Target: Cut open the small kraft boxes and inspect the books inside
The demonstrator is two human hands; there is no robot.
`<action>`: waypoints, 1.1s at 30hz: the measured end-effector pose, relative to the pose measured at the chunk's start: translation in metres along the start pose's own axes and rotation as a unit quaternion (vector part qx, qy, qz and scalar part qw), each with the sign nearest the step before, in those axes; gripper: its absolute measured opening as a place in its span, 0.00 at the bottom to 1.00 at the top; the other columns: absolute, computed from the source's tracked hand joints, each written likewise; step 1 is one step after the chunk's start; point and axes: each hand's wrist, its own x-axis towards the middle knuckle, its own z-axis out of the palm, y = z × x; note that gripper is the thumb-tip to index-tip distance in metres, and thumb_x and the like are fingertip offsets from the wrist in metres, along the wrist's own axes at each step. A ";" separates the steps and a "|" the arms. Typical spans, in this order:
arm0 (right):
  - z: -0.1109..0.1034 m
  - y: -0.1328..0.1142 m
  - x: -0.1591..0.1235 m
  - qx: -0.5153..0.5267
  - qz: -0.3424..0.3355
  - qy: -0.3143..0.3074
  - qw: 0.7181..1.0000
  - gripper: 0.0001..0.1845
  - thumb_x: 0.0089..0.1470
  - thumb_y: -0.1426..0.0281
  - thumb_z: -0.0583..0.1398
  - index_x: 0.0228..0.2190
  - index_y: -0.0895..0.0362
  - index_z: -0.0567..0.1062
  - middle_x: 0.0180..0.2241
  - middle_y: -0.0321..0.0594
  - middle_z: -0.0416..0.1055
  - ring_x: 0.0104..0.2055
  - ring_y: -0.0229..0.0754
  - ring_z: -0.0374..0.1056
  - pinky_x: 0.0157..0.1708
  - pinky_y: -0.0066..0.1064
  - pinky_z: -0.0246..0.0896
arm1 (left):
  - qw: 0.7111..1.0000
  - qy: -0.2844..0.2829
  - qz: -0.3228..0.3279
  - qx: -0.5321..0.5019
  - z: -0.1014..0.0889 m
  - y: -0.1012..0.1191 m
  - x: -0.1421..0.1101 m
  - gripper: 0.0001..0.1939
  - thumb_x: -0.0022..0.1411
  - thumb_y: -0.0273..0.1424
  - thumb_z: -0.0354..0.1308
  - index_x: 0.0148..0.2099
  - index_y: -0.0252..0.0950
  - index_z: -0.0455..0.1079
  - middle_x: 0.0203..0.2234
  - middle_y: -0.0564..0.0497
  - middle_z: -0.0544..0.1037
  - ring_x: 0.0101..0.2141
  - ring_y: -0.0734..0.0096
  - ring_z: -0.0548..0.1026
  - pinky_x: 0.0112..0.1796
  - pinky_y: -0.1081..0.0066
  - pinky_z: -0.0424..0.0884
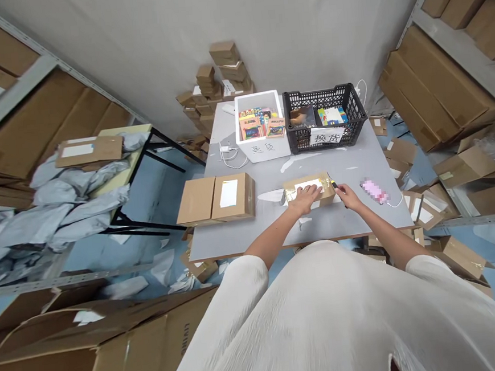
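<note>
A small taped cardboard box (291, 186) with a white label lies on the grey table in front of me. My left hand (303, 199) rests on its top, palm down with the fingers stretched over the label. In my right hand (348, 196) is a utility knife (334, 184) with a black and yellow handle. Its thin blade points up at the box's right end; whether it touches the cardboard I cannot tell.
Two cardboard boxes (233, 197) sit side by side at the left on the table (272, 229). Behind stand a white foam box (266, 150) of books and a black crate (328, 139). A blurred pink object (375, 191) lies right. Opened cartons (461, 254) litter the floor.
</note>
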 end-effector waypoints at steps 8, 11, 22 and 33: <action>0.008 -0.007 -0.023 0.143 0.066 -0.153 0.976 0.19 0.65 0.48 0.64 0.42 0.51 0.73 0.45 0.47 0.85 0.44 0.49 0.83 0.42 0.37 0.78 | 1.000 0.021 -0.002 -0.013 0.008 0.006 -0.013 0.43 0.64 0.31 0.67 0.77 0.45 0.58 0.66 0.39 0.72 0.66 0.45 0.70 0.64 0.52 0.65; -0.006 -0.001 -0.024 0.101 0.070 -0.143 0.982 0.22 0.67 0.46 0.61 0.39 0.52 0.76 0.44 0.46 0.85 0.38 0.46 0.82 0.35 0.35 0.78 | 1.000 0.025 -0.005 -0.016 0.012 0.010 -0.012 0.39 0.63 0.29 0.68 0.73 0.44 0.62 0.65 0.40 0.72 0.64 0.46 0.71 0.64 0.53 0.65; -0.071 0.008 -0.008 -0.087 -0.050 -0.208 0.973 0.20 0.65 0.49 0.64 0.45 0.52 0.80 0.34 0.39 0.82 0.30 0.43 0.77 0.32 0.33 0.71 | 0.999 0.021 -0.026 -0.010 0.014 0.016 -0.002 0.33 0.59 0.26 0.70 0.65 0.40 0.68 0.61 0.39 0.74 0.64 0.48 0.73 0.75 0.44 0.47; -0.057 -0.017 0.040 -0.320 -0.215 -0.197 0.901 0.20 0.68 0.52 0.60 0.46 0.49 0.87 0.44 0.49 0.85 0.45 0.57 0.78 0.48 0.42 0.69 | 0.999 0.041 -0.020 0.005 0.020 0.018 -0.008 0.33 0.62 0.27 0.70 0.67 0.40 0.66 0.63 0.39 0.73 0.64 0.51 0.74 0.76 0.47 0.45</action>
